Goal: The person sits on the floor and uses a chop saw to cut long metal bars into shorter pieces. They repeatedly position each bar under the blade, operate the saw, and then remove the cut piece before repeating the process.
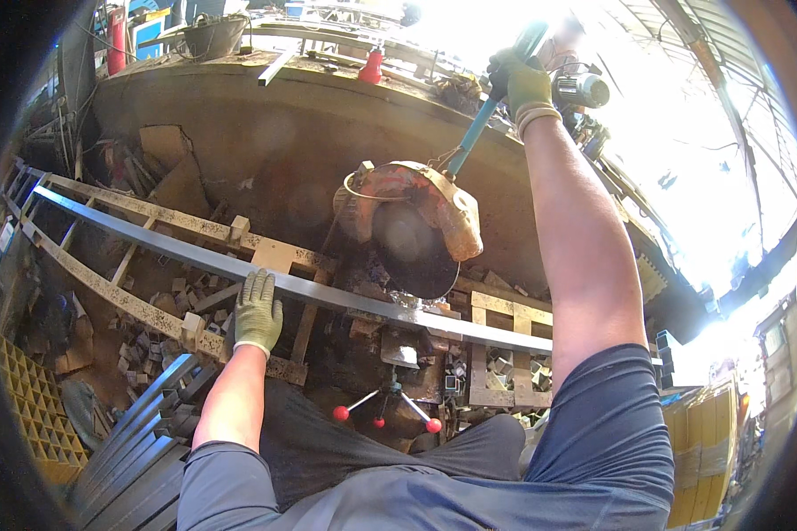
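Note:
A long grey square metal tube (363, 305) runs across the supports from the left to the right. My left hand (259, 314), in an olive glove, is closed over this tube left of the saw, fingers over its top. Raised at the upper right, my right hand (524, 81) grips the teal handle (475, 133) of a cut-off saw. The saw's worn orange guard (459, 208) partly covers a dark round blade (413, 252). Its lower edge is close to the tube, where a bright spot shows; I cannot tell whether they touch. Below sits a clamp with red-knobbed levers (394, 403).
A wooden rack (115, 296) supports the tube at left, above several cut-off pieces (155, 354). Stacked metal tubes (142, 442) and a yellow grating (31, 403) lie lower left. A motor (583, 90) is beside my right hand. Yellow wrapped packs (704, 451) stand lower right.

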`<state>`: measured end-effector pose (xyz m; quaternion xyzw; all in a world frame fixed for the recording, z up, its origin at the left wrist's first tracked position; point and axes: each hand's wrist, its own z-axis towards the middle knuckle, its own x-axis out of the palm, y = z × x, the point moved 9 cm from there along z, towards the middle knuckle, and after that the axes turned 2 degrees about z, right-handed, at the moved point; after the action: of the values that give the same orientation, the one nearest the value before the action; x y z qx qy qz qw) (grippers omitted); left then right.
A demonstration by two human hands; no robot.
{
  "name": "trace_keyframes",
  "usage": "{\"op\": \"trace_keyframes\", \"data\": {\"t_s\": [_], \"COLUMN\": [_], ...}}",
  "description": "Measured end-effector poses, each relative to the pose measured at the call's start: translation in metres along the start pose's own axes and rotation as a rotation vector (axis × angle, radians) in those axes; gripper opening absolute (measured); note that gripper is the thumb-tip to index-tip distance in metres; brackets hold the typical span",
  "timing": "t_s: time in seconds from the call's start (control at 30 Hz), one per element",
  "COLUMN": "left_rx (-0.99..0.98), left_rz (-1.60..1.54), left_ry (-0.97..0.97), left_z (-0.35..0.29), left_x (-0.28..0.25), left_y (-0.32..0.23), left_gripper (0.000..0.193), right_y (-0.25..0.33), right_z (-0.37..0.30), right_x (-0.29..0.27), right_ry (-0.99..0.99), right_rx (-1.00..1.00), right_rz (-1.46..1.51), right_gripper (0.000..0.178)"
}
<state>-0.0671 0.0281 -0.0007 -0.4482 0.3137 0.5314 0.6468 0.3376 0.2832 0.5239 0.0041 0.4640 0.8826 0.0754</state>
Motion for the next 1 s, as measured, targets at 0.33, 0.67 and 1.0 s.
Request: {"op": "trace_keyframes", "data": {"t_s": [0.33, 0.67, 1.0], "left_rx": [0.032, -0.014, -0.013], "left_rz": [-0.031, 0.003, 0.000], "left_ry": [-0.004, 0.013, 0.005], "left_z": [0.008, -0.003, -0.001], "left_x": [0.003, 0.000, -0.003], "left_y": [-0.016, 0.002, -0.002], "left_gripper": [0.067, 0.066, 0.066], "right_y": [0.009, -0.004, -0.004], "right_z": [0.026, 0.001, 0.002], "right_x": [-0.019, -0.002, -0.003], "right_ry": [0.089, -0.019, -0.010], "right_rx": [-0.520, -0.036, -0.003], "right_rz": [-0.590, -0.161, -0.025], "right_gripper": [0.017, 0.018, 0.025]}}
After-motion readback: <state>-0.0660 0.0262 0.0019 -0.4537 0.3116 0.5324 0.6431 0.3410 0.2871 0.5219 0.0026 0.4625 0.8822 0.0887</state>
